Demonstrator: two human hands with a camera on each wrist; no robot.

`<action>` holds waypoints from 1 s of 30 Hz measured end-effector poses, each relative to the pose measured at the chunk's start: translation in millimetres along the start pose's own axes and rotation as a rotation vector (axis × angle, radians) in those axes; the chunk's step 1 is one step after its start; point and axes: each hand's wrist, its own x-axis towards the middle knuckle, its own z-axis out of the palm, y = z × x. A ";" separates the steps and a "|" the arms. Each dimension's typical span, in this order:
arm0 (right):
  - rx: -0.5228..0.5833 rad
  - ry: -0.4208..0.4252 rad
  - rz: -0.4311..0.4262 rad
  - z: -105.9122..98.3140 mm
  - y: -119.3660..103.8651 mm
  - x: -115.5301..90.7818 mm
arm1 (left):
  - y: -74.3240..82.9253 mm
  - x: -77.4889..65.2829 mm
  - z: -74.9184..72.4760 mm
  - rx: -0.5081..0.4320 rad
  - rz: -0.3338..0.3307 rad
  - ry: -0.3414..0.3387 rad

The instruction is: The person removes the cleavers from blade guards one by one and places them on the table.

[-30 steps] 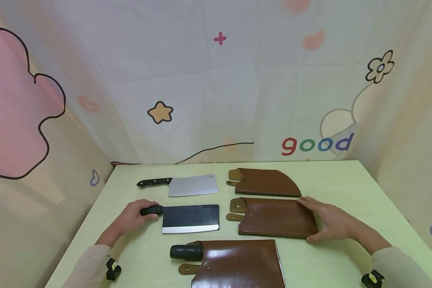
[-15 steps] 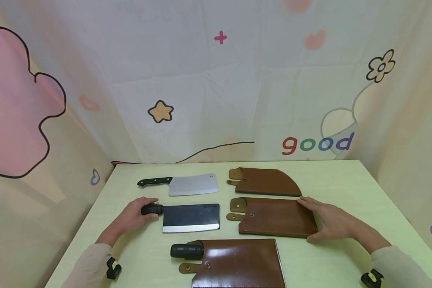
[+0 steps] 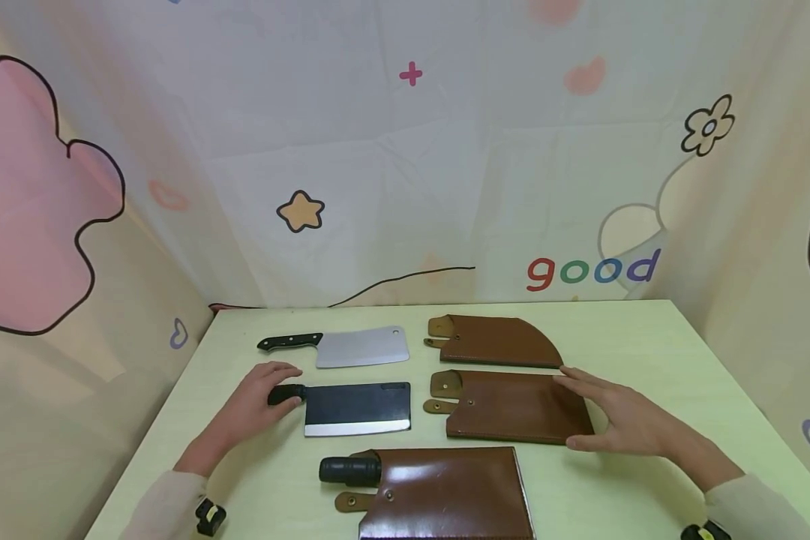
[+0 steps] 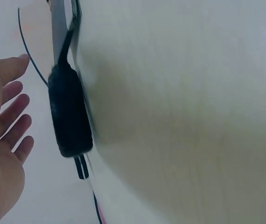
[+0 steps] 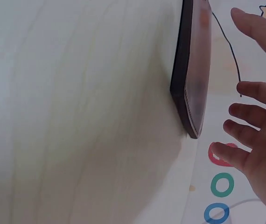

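My left hand [image 3: 246, 405] hovers over the black handle of a dark-bladed cleaver [image 3: 358, 405] lying on the table. In the left wrist view a gap shows between its loosely spread fingers and the black handle [image 4: 70, 112]. To the right of that blade lies a brown leather knife sheath [image 3: 520, 409] with its snap tab unfastened. My right hand [image 3: 624, 420] is held at the sheath's right end with fingers apart; the right wrist view shows it off the sheath edge [image 5: 196, 70]. Neither hand holds anything.
Behind lie a silver-bladed cleaver [image 3: 364, 347] and a brown sheath with a rounded end [image 3: 502, 341]. At the front, another brown sheath [image 3: 448, 495] has a black handle [image 3: 351, 471] sticking out of it. A printed curtain [image 3: 405, 165] encloses the pale table [image 3: 614, 330].
My left hand has loosened from the cleaver's handle and risen off it. My right hand has come away from the sheath's end. The knives and sheaths stay in place.
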 end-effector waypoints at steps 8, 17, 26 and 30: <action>0.000 0.041 -0.037 4.6 -22.8 -0.5 | 25.4 -13.5 5.9 -0.066 0.069 -0.019; 0.006 0.062 -0.078 17.9 -58.9 2.5 | 52.2 -31.3 21.1 -0.168 0.041 -0.198; 0.004 -0.006 -0.111 32.8 -86.1 -2.1 | 68.4 -38.8 27.2 -0.174 0.098 -0.269; 0.018 -0.038 -0.118 38.1 -93.6 -5.6 | 74.5 -40.1 26.5 -0.181 0.104 -0.306</action>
